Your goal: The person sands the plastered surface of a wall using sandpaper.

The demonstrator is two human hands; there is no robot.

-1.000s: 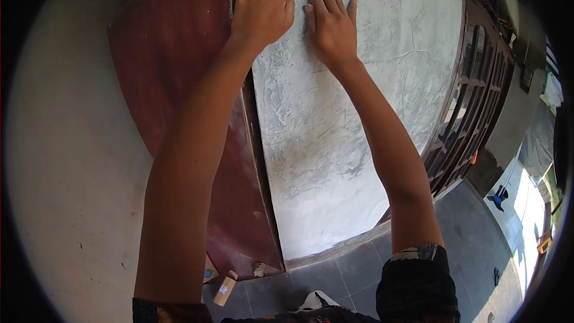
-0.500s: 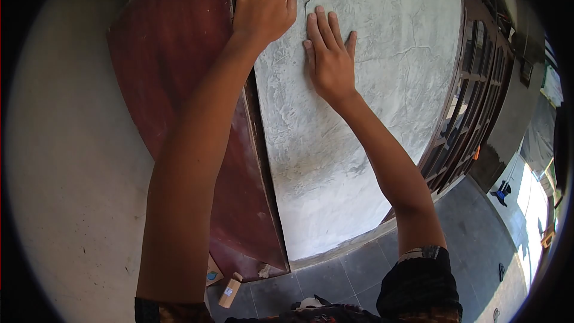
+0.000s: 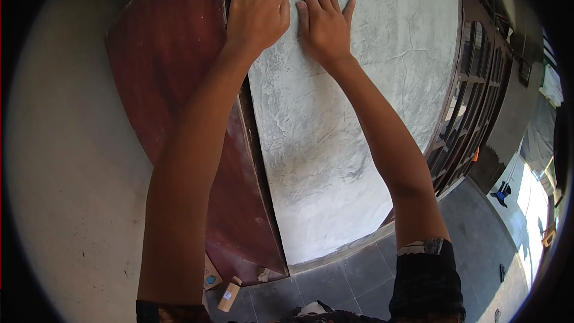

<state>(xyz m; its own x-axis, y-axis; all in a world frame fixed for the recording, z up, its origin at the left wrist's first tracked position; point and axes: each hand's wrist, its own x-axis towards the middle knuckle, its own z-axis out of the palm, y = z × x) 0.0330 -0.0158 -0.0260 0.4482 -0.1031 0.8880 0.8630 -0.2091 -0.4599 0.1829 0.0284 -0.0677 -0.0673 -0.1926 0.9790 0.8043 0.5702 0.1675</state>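
My left hand (image 3: 258, 15) lies against the wall beside the dark wooden edge, its fingers stretched out and spread. To its right, my right hand (image 3: 326, 24) is pressed flat on the rough grey-white wall (image 3: 335, 161), fingers extended upward. A pale flat piece with rounded corners lies under the right fingers and is now almost fully hidden by them at the top of the view. The wall surface is uneven, with ridges, thin cracks and darker smudges below the hands.
A dark red wooden panel (image 3: 173, 66) stands left of the wall. On the grey tiled floor (image 3: 335, 281) sits a small cardboard box (image 3: 229, 295). Brown-framed windows (image 3: 466, 96) are at the right, with a blue-black object (image 3: 502, 192) beyond them.
My right hand has slid up the wall and slightly left, taking the pale piece with it toward the top edge. My left hand has shifted only slightly.
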